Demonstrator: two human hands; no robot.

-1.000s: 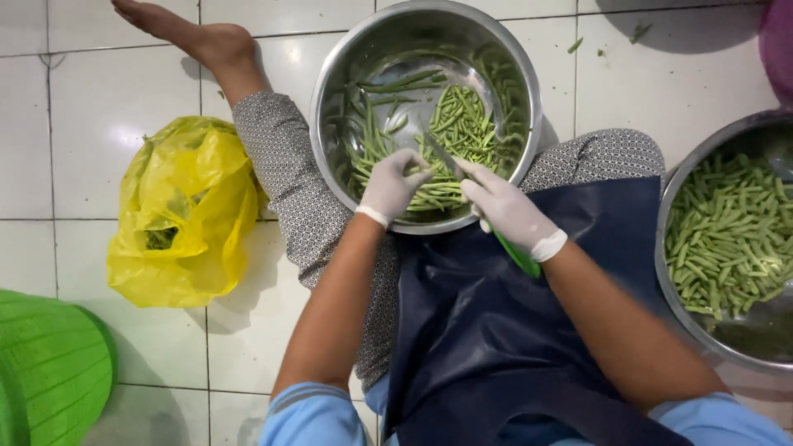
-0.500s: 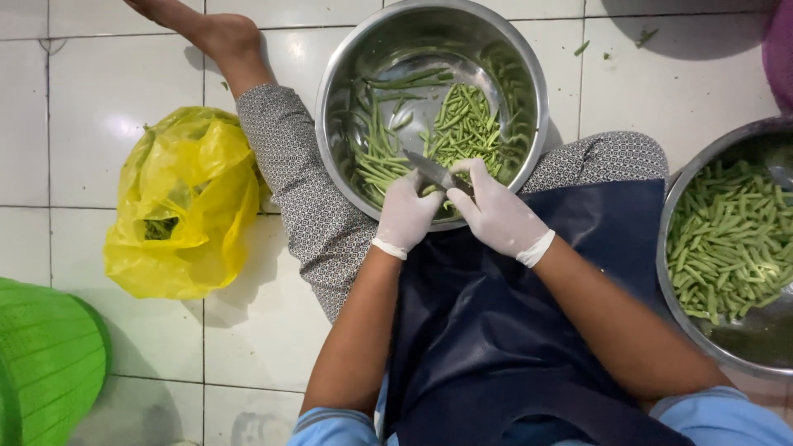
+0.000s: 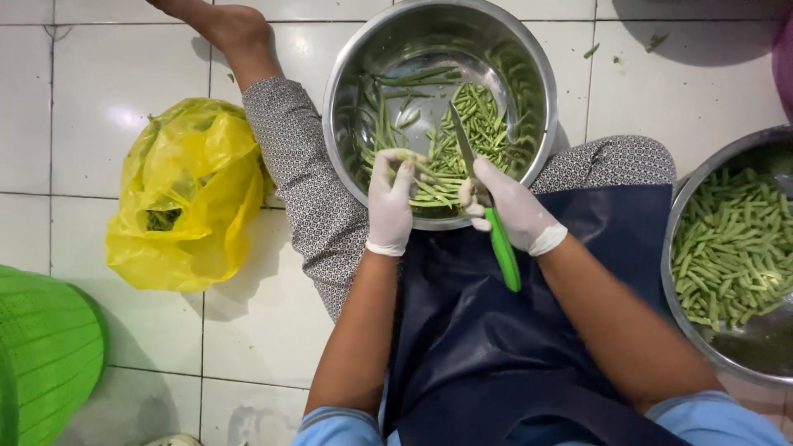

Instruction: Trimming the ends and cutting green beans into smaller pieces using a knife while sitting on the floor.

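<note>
Over the steel bowl (image 3: 347,124) at upper centre, your gloved left hand (image 3: 390,202) pinches a green bean (image 3: 420,165) while your right hand (image 3: 508,206) grips the green-handled knife (image 3: 487,206). Keep the blade angled away from your fingertips; trim above the bowl.

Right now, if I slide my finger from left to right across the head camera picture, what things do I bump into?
Green plastic basket → crumpled yellow plastic bag → white-gloved left hand → green-handled knife → round steel bowl of cut green beans.
</note>
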